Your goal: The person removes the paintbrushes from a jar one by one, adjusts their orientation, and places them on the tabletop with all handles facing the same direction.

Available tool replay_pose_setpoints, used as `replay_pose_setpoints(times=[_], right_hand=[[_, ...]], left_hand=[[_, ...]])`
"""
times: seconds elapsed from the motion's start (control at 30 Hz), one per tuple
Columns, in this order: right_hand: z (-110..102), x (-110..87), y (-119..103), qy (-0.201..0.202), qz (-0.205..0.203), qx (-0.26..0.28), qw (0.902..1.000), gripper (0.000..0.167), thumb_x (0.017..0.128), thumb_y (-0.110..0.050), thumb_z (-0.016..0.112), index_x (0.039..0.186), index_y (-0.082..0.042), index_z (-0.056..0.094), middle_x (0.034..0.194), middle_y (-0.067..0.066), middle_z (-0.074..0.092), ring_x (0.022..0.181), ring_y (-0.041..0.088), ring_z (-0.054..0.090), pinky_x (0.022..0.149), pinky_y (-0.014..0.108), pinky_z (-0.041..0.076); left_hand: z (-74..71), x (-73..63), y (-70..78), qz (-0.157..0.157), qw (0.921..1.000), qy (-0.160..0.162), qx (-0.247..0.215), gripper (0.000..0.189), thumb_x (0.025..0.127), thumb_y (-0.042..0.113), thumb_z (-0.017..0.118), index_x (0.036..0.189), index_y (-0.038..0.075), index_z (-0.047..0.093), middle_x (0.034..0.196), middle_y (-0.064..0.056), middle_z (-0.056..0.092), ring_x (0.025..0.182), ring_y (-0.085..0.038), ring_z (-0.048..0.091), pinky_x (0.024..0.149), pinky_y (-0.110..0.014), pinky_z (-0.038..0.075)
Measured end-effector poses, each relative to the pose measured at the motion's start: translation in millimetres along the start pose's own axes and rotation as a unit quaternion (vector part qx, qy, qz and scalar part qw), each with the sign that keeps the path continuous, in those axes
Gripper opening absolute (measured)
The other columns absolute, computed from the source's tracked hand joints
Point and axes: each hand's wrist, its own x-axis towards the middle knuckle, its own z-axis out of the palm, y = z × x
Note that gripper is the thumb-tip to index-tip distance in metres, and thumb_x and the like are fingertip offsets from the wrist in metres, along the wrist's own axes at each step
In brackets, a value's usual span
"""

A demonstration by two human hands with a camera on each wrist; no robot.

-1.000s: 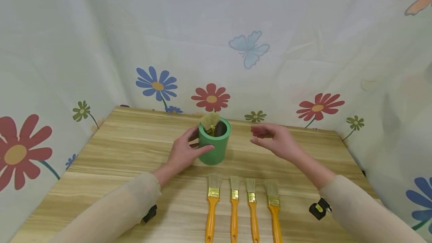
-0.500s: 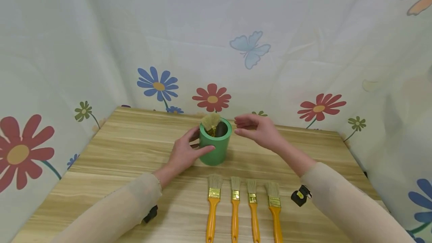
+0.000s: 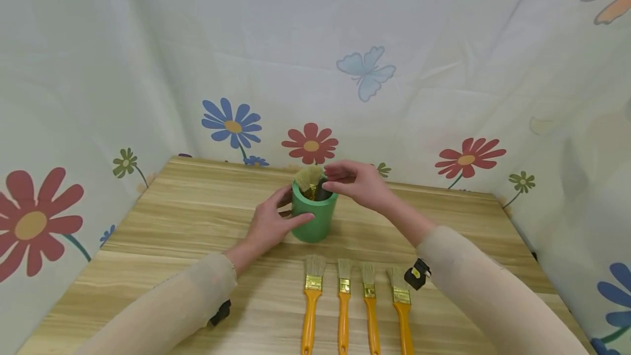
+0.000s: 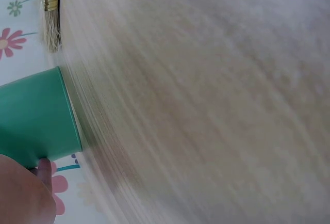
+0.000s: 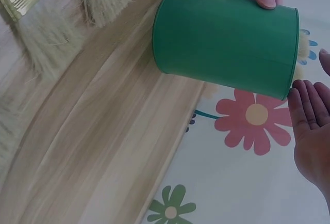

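Note:
A green cylindrical pot (image 3: 314,222) stands upright on the wooden table. My left hand (image 3: 268,224) holds its left side, thumb across the front and fingers behind. Inside the pot, a paintbrush (image 3: 308,177) shows its pale bristles and part of its gold ferrule; beside it is something dark (image 3: 322,192), only partly visible. My right hand (image 3: 363,184) is at the pot's right rim, fingertips over the opening. In the right wrist view, the right hand (image 5: 313,131) has its fingers fairly straight by the rim, thumb apart. Whether it touches the dark thing cannot be told.
Several paintbrushes with orange handles lie side by side in front of the pot, bristles pointing away: one at the left (image 3: 309,311), one at the right (image 3: 402,314). A flowered cloth (image 3: 276,59) hangs behind the table (image 3: 197,207) and along its sides.
My right hand has moved left from the space beside the pot to its rim and opening. The left hand keeps holding the pot, which has stayed in place.

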Motion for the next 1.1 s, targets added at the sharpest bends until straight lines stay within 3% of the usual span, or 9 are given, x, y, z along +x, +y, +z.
replay_pose_setpoints(times=[0.4, 1.1], right_hand=[[15.2, 20.2, -6.4, -0.02, -0.013, -0.011, 0.9997, 0.042, 0.097, -0.018, 0.082, 0.135, -0.002, 0.071, 0.125, 0.012, 0.076, 0.114, 0.025, 0.074, 0.097, 0.036, 0.063], [29.5, 35.4, -14.0, -0.032, -0.019, -0.071, 0.9968, 0.045, 0.097, -0.021, 0.083, 0.137, -0.006, 0.07, 0.123, 0.009, 0.076, 0.112, 0.021, 0.074, 0.097, 0.035, 0.063]], left_hand=[[-1.2, -0.5, -0.7, 0.006, 1.0, 0.0, -0.003, 0.081, 0.087, 0.043, 0.091, 0.156, 0.027, 0.053, 0.149, -0.001, 0.062, 0.138, -0.026, 0.059, 0.106, -0.049, 0.059], [0.3, -0.4, -1.1, 0.01, 1.0, 0.001, 0.001, 0.079, 0.088, 0.04, 0.091, 0.156, 0.028, 0.053, 0.149, -0.001, 0.062, 0.136, -0.024, 0.06, 0.105, -0.046, 0.059]])
